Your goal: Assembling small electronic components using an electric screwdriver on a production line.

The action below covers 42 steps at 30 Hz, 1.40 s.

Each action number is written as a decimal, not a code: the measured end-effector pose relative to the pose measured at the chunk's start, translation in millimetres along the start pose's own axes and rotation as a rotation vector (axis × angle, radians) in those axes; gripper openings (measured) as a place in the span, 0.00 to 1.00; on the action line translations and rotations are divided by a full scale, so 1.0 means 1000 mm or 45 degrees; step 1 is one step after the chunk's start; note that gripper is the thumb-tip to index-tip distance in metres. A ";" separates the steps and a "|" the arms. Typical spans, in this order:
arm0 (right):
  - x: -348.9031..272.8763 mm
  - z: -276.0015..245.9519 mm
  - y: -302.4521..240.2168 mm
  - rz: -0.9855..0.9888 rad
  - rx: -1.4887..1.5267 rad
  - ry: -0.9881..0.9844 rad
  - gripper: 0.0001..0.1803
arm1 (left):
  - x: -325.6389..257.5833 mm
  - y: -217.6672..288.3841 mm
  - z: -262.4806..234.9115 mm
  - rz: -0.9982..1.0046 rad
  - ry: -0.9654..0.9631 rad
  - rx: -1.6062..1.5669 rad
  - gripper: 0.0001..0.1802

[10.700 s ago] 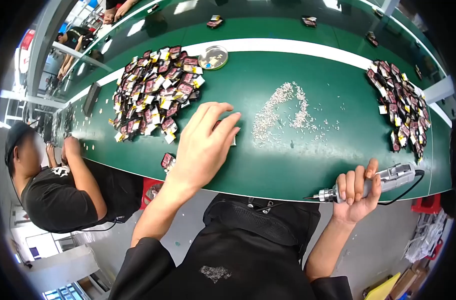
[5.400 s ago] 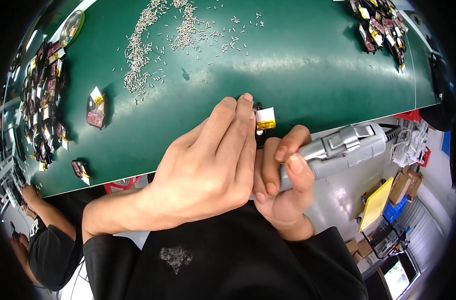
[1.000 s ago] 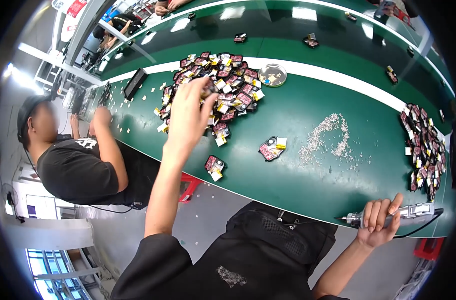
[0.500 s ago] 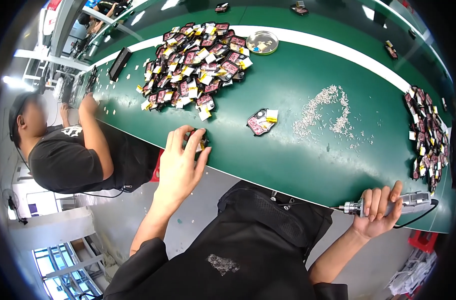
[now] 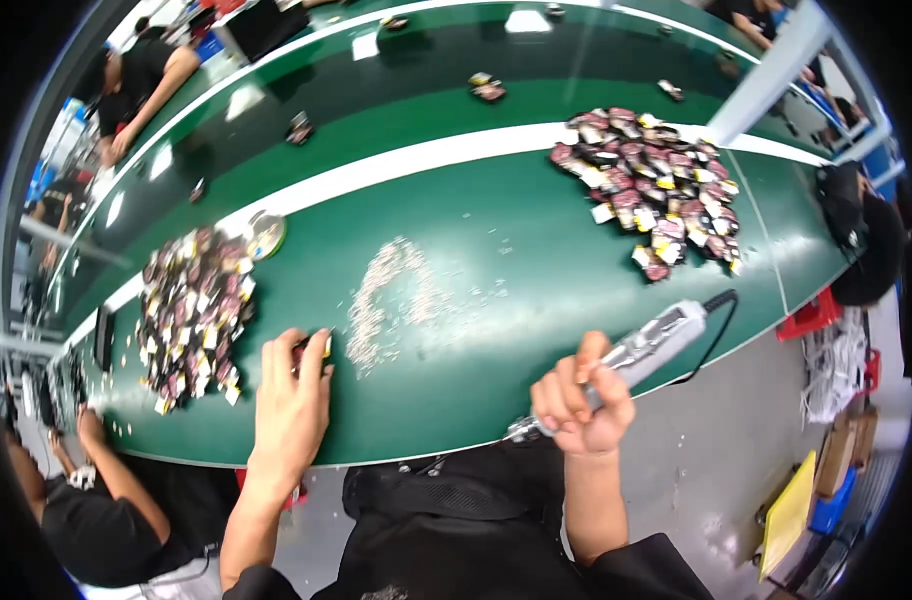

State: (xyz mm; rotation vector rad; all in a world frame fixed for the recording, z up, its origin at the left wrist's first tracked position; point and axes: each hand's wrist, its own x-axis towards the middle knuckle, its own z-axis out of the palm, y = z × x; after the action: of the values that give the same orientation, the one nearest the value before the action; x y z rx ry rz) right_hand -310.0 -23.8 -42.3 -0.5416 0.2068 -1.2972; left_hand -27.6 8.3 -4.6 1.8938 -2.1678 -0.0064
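Note:
My left hand (image 5: 291,400) is over the green bench, its fingers closed around a small black part with a bit of yellow (image 5: 320,345), mostly hidden by the fingers. In my right hand (image 5: 586,405) is a grey electric screwdriver (image 5: 656,345), gripped with its metal tip end pointing down-left toward the bench edge. Between the hands and farther back, many small loose screws (image 5: 421,300) lie in a scattered arc. A heap of black parts with pink faces and white-yellow tabs (image 5: 198,315) lies left of my left hand; another similar heap (image 5: 658,190) lies at the back right.
A shallow round dish (image 5: 267,237) stands behind the left heap, and a long black box (image 5: 104,340) farther left. Several parts (image 5: 487,88) sit on the dark green strip beyond the white line. A co-worker's arm (image 5: 126,485) reaches onto the bench at left. The screwdriver's cable (image 5: 714,345) hangs over the edge.
The view has swung right. My right hand has raised the screwdriver from the bench edge to over the bench. The part that lay alone mid-bench no longer shows apart from my left hand.

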 end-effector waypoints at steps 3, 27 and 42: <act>-0.004 -0.001 0.001 0.002 0.032 -0.029 0.08 | 0.034 0.028 -0.017 0.127 0.058 -0.106 0.26; 0.000 -0.011 -0.002 -0.056 0.119 -0.099 0.11 | 0.076 -0.011 0.004 0.155 0.184 -0.252 0.11; -0.004 -0.009 0.003 -0.095 0.138 0.009 0.11 | 0.061 -0.036 0.014 0.641 0.165 0.182 0.09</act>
State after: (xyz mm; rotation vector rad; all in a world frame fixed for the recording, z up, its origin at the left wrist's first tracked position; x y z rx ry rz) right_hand -312.9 -22.0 -52.3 -0.4557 0.1223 -1.3750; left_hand -2.6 -58.9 -12.9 1.3154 -2.5404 0.3631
